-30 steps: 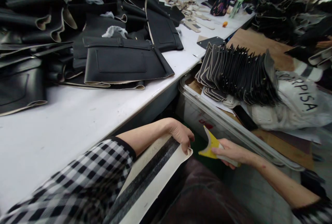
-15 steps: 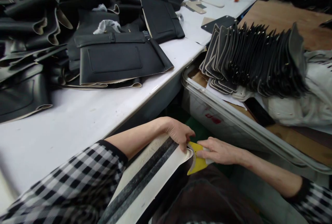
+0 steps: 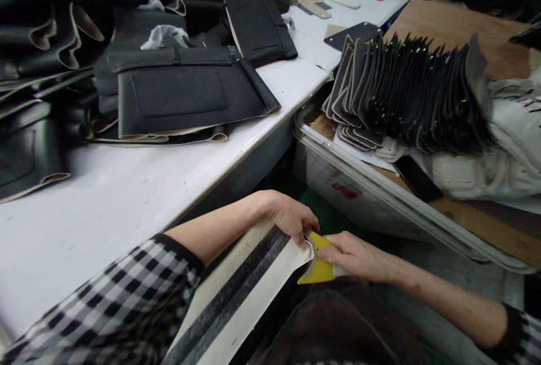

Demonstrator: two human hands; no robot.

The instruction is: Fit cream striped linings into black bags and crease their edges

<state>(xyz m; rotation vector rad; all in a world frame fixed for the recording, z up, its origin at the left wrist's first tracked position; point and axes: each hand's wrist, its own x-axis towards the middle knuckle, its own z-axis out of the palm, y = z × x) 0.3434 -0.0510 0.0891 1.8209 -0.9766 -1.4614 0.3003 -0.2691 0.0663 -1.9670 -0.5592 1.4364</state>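
Observation:
My left hand is closed on the far end of a leather panel, pale on its backing side with dark strips along it. The panel slants up from my lap. In my right hand is a flat yellow scraper with a concave edge, its pale handle mostly covered by my fingers. The scraper's edge lies against the folded end of the panel, right beside my left fingertips. My left fingers partly hide that end.
Black leather bag pieces are heaped on the white table to the left. On the right, a plastic bin stands under a dense row of black flaps. A dark phone-like slab lies near its edge.
The scraper has shifted slightly left and tilted against the panel's end, with my right hand turning and lowering a little. My left hand keeps its hold. The whole view has shifted slightly.

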